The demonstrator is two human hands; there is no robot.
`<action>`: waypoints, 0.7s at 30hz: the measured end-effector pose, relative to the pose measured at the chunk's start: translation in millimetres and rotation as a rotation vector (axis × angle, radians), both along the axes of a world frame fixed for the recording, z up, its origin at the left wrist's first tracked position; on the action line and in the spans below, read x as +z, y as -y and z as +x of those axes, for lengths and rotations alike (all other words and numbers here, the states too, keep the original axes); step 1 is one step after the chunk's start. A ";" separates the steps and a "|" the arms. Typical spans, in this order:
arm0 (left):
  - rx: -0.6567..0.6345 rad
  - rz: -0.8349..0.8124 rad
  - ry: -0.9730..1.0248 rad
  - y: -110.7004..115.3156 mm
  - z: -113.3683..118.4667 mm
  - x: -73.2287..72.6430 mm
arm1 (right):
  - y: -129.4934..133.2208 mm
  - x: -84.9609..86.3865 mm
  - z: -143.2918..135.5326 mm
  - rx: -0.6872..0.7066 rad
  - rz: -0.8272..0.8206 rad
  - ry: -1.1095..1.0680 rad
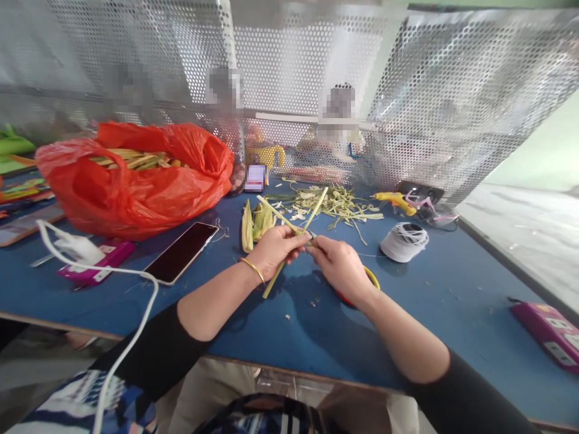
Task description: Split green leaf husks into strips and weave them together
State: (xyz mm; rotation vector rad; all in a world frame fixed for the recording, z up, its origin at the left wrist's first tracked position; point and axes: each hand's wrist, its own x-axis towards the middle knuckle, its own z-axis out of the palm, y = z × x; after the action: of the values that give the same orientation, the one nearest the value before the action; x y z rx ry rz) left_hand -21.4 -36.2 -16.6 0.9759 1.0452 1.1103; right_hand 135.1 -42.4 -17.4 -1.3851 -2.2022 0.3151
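My left hand (278,250), with a gold bangle at the wrist, is closed on pale green plant strips (316,209) that cross above the fingers. One end sticks out below the palm. Close against it, my right hand (337,262) pinches at the crossing; a small dark tip shows there, but what the fingers hold is too small to name. A thin thread runs from near the right hand toward a white thread spool (404,243). Beneath the right wrist lies a red and yellow curved object (372,278), mostly hidden. Folded green husks (247,228) lie beyond my left hand.
Plant scraps (332,202) spread along the back of the blue table (289,337). A red plastic bag (136,199) of strips, a phone (183,252) and a white cable (156,289) are left. Glasses (432,208), a yellow tool (395,201) and a purple box (547,333) are right.
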 end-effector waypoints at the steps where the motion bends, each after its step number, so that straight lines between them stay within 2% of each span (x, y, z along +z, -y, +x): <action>1: 0.011 0.013 -0.039 -0.4 1.0 -1.3 | 0.1 -0.1 -0.4 0.006 -0.049 -0.036; 5: 0.000 0.015 -0.101 -3.1 2.1 -3.3 | 2.8 5.6 0.4 0.029 -0.149 -0.191; 14: -0.024 -0.007 -0.099 -5.6 -1.3 0.3 | 6.1 14.5 3.0 0.046 -0.328 -0.326; 18: -0.125 -0.017 -0.034 -6.8 -6.5 4.9 | 8.6 11.4 7.9 0.070 -0.454 -0.424; 21: -0.195 -0.007 -0.045 -8.5 -7.2 9.0 | 8.3 6.7 10.3 0.039 -0.452 -0.437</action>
State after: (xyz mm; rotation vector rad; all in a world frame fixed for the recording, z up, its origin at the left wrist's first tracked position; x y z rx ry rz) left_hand -28.6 -27.7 -7.6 1.0780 0.9670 0.9271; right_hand 145.4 -50.7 -10.7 -1.3312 -1.8568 1.0752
